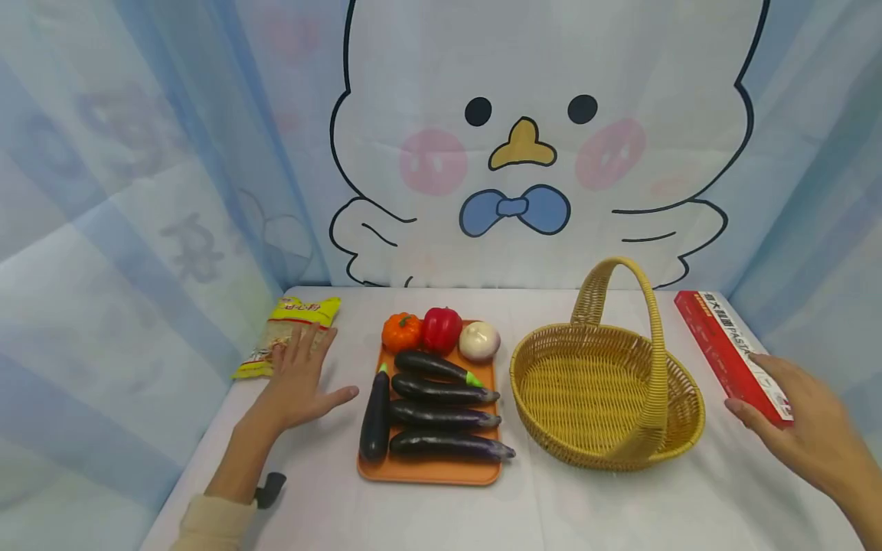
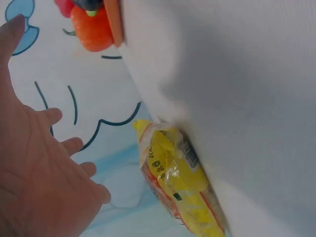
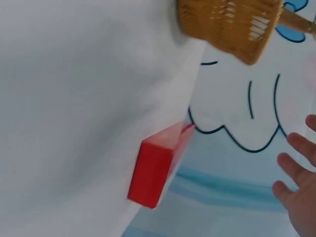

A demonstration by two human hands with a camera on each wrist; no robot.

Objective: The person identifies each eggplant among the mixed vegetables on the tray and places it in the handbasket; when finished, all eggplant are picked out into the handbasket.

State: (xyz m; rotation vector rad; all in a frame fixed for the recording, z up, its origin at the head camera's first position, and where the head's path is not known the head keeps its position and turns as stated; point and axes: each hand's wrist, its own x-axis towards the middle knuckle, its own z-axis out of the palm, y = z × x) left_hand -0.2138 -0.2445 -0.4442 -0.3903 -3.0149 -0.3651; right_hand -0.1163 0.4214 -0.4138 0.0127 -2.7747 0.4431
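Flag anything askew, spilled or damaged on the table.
Nothing visibly spilled or damaged. Slightly askew: on the orange tray, the leftmost eggplant lies crosswise to the other four eggplants, and the frontmost eggplant pokes past the tray's right rim.

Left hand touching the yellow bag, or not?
Apart. The left wrist view shows it: a strip of curtain is visible between the left hand and the bag. They only overlap in the head view.

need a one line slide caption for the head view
Left hand near a yellow packet, right hand beside a red-and-white box, an orange vegetable tray and wicker basket between them.
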